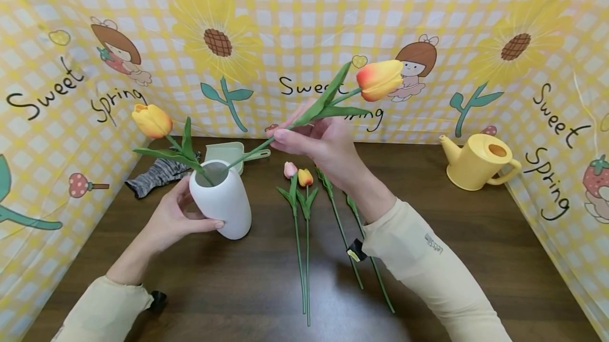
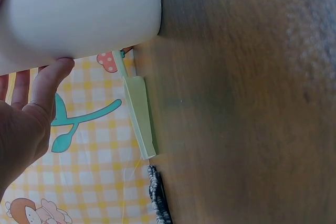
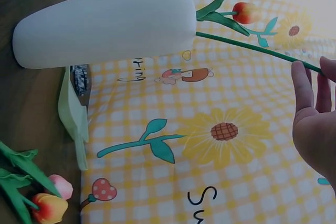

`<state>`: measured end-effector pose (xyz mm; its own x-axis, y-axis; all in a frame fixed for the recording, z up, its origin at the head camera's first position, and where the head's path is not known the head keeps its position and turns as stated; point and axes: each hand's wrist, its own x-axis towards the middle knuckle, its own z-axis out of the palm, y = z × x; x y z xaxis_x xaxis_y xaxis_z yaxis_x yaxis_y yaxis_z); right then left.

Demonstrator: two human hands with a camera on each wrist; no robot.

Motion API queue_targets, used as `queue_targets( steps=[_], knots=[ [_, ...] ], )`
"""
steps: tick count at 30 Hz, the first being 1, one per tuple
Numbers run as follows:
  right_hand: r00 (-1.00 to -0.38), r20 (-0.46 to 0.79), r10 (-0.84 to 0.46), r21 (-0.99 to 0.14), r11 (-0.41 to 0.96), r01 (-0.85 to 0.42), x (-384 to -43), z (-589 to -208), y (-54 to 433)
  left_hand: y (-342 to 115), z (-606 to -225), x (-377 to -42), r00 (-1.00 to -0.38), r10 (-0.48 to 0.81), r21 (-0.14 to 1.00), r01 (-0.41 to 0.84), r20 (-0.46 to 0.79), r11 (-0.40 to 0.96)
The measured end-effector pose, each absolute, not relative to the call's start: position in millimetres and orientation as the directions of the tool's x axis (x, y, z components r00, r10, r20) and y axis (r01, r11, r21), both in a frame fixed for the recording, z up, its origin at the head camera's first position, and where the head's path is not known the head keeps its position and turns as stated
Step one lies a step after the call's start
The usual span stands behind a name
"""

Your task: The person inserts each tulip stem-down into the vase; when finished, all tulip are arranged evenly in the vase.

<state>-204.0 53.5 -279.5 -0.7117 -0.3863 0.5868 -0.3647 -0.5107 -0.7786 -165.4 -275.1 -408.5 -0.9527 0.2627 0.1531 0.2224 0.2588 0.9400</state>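
Note:
A white vase (image 1: 223, 212) is gripped at its side by my left hand (image 1: 168, 215), the thumb across its front. One yellow-orange tulip (image 1: 152, 121) leans left out of the vase's mouth. My right hand (image 1: 330, 144) pinches the green stem of a second yellow-orange tulip (image 1: 379, 80) above and right of the vase. That stem slants down into the mouth; its lower end is hidden inside. The right wrist view shows the stem (image 3: 247, 44) running from the vase rim to my fingertips (image 3: 299, 72).
Several tulips, among them a pink tulip (image 1: 290, 169) and an orange tulip (image 1: 305, 177), lie on the brown table (image 1: 228, 289). Behind the vase are a pale green dustpan (image 1: 223, 150) and a grey knitted item (image 1: 159, 173). A yellow watering can (image 1: 476, 165) stands back right, before a checked cloth (image 1: 295, 25).

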Motion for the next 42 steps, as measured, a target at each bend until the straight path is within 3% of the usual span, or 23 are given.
queue_targets(
  steps=[7,12,20,25,34,42],
  knots=[
    [-0.665,0.622,-0.413,-0.782,-0.347,-0.517,-208,-273,34,-274,-408,-167,-0.951,0.264,0.940,0.228,0.159,0.255],
    [-0.689,0.572,-0.445,-0.814,-0.204,-0.544,-206,-272,22,-273,-408,-168,-0.947,0.280,0.946,0.227,0.159,0.231],
    [-0.678,0.514,-0.526,-0.848,-0.192,-0.494,-205,-273,4,-271,-408,-169,-0.944,0.289,0.946,0.228,0.157,0.230],
    [-0.666,0.483,-0.568,-0.847,-0.111,-0.520,-206,-273,-8,-272,-408,-167,-0.949,0.278,0.942,0.219,0.146,0.253],
    [-0.527,0.542,-0.654,-0.760,-0.114,-0.640,-207,-276,-32,-279,-406,-162,-0.955,0.271,0.941,0.196,0.120,0.276],
    [-0.544,0.469,-0.696,-0.798,-0.070,-0.599,-208,-279,-39,-277,-408,-164,-0.945,0.291,0.930,0.232,0.147,0.286]
  ],
)
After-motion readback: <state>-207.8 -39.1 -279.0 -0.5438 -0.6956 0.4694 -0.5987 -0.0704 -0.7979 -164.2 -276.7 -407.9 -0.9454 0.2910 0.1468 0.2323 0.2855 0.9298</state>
